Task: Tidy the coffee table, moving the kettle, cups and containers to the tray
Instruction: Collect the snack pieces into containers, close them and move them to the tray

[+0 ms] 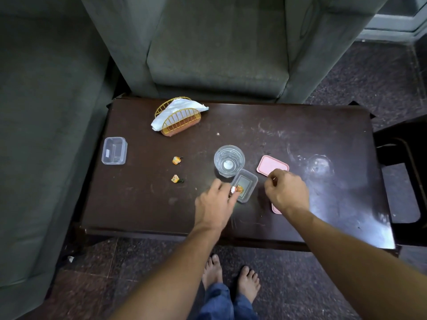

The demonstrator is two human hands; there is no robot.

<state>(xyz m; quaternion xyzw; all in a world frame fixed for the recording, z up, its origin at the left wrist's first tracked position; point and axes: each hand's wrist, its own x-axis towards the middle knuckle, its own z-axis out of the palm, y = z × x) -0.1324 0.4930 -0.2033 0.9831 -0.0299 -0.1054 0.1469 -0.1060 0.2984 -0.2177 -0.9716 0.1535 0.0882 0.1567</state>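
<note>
On the dark coffee table (pixel 300 135) a small clear container (pixel 246 184) lies near the front middle, touching a clear glass (pixel 229 160) behind it. My left hand (pixel 215 205) holds an orange wrapper (pixel 236 189) at the container's near end. My right hand (pixel 286 192) hovers just right of the container with its fingers curled; nothing shows in it. A pink lid (pixel 269 166) lies behind my right hand, and a second pink lid (pixel 276 209) peeks out beneath it. Another clear container (pixel 114 150) sits at the table's left edge. No tray or kettle is in view.
A gold wire napkin holder (pixel 179 120) with white napkins stands at the back left. Two orange wrappers (pixel 176 160) (pixel 176 179) lie left of the glass. A second clear glass (pixel 320 166) stands at the right. Grey sofas flank the table; my bare feet (pixel 231 278) are below its front edge.
</note>
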